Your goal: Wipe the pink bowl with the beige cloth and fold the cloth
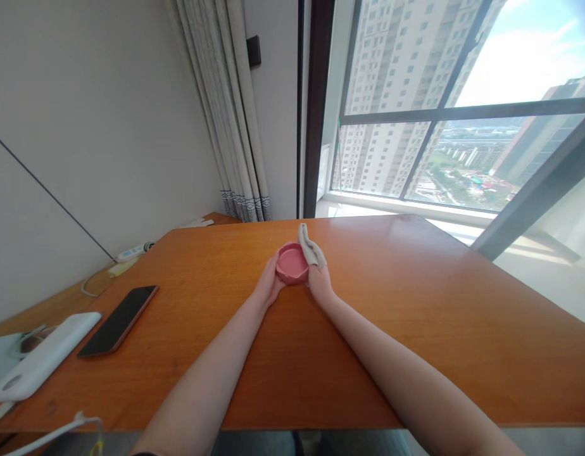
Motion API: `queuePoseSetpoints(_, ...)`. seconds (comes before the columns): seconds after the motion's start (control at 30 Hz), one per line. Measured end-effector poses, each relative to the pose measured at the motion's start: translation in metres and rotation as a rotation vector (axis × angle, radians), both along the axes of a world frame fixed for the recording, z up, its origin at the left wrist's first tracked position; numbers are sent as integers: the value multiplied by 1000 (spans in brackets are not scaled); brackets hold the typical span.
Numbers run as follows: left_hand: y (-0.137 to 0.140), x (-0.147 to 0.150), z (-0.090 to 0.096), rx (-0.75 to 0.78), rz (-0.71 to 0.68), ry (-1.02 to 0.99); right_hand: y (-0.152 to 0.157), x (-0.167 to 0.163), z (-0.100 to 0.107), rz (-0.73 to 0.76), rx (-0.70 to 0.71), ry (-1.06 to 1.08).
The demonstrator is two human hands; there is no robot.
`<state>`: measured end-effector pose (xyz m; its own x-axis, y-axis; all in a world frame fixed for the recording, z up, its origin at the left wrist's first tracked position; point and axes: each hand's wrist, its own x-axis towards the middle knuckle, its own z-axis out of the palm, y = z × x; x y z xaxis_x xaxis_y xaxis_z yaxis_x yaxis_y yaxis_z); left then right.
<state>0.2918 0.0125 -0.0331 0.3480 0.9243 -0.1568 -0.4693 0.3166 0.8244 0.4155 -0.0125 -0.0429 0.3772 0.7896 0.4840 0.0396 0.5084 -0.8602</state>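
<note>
Between my two hands is a shallow pink round dish [293,263] with a wavy or faceted rim, tilted so that its inside faces me. My left hand [270,280] grips the dish along its left side, the fingers partly hidden. On the other side, my right hand [320,281] holds a light grey folded cloth [312,248] against the dish's right edge. The cloth covers most of that hand's fingers, and its upper end sticks up past the rim. Both forearms reach forward over the brown wooden table [368,278].
A dark-screened phone [118,321] lies at the left, beside a white oblong device [48,354]. White cables [59,434] run near the table's front left corner. A power strip [133,252] lies by the wall. Behind the table are a curtain [226,107] and a large window [416,114].
</note>
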Motion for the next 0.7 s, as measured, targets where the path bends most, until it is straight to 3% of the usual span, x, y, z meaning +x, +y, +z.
queuePoseSetpoints(0.07,1,-5,1,-76,-148,91,3,9,2,59,16,-10)
queuePoseSetpoints(0.13,1,-7,1,-118,-180,116,5,12,2,104,2,-1)
queuePoseSetpoints(0.33,-1,1,-4,-55,94,-93,-4,-17,-7,34,-153,84)
queuePoseSetpoints(0.47,0,5,-5,30,197,-97,-10,-33,-10,-45,-148,53)
queuePoseSetpoints(0.57,-1,3,-1,52,104,-38,-7,-23,-7,-95,-150,49)
queuePoseSetpoints(0.7,-5,-3,7,-38,-70,43,-1,2,5,-54,-49,4)
